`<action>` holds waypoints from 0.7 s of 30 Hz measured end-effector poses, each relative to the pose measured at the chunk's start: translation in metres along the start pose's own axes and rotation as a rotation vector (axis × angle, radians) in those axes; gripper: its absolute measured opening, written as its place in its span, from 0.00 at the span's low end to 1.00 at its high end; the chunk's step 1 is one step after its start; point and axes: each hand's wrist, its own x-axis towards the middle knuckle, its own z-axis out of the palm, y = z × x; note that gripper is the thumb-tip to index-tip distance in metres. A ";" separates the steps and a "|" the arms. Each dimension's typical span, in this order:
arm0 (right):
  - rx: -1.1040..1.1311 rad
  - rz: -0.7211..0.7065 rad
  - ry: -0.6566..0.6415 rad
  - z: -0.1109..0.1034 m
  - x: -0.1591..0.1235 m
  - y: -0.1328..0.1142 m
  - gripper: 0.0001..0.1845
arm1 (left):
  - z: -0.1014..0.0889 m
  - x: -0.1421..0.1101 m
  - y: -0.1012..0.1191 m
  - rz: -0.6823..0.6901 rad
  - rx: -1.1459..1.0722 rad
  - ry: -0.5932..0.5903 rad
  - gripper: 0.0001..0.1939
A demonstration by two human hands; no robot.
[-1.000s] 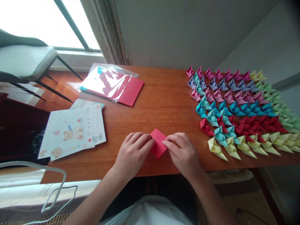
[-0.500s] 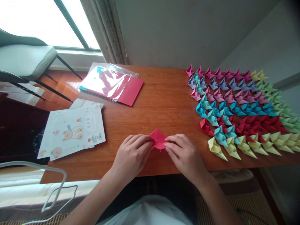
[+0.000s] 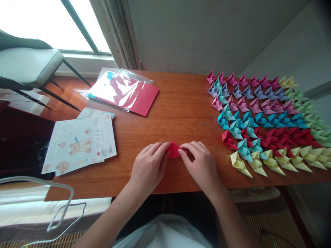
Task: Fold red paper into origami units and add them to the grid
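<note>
Small red paper (image 3: 174,150), folded into a peaked triangle.

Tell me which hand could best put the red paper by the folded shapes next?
Probably the right hand: it pinches the right side of the red paper and is nearer the rows of folded shapes. The left hand holds the paper's left side, farther from them.

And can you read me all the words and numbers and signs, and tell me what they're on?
None can be read for sure.
White bear sheet: printed writing, too small and blurred.
Barcode near its corner: no digits readable.
Red round mark beside the barcode: too blurred.
Shiny packet: no words that I can make out.
Small red paper: no writing seen.
</note>
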 end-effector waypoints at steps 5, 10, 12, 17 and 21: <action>-0.033 0.037 0.005 0.001 0.002 -0.003 0.05 | 0.001 0.002 -0.001 -0.020 -0.002 -0.020 0.12; -0.024 0.058 0.013 0.002 0.001 -0.004 0.04 | 0.002 0.002 -0.001 -0.028 -0.027 -0.036 0.11; -0.023 0.058 0.016 0.003 0.001 -0.005 0.04 | 0.002 0.002 -0.001 -0.028 -0.030 -0.034 0.11; -0.040 0.070 0.007 0.003 0.000 -0.006 0.04 | 0.001 0.004 -0.001 -0.018 -0.008 -0.047 0.11; -0.044 0.064 0.019 0.004 0.000 -0.006 0.04 | -0.001 0.001 0.004 0.017 0.057 -0.022 0.12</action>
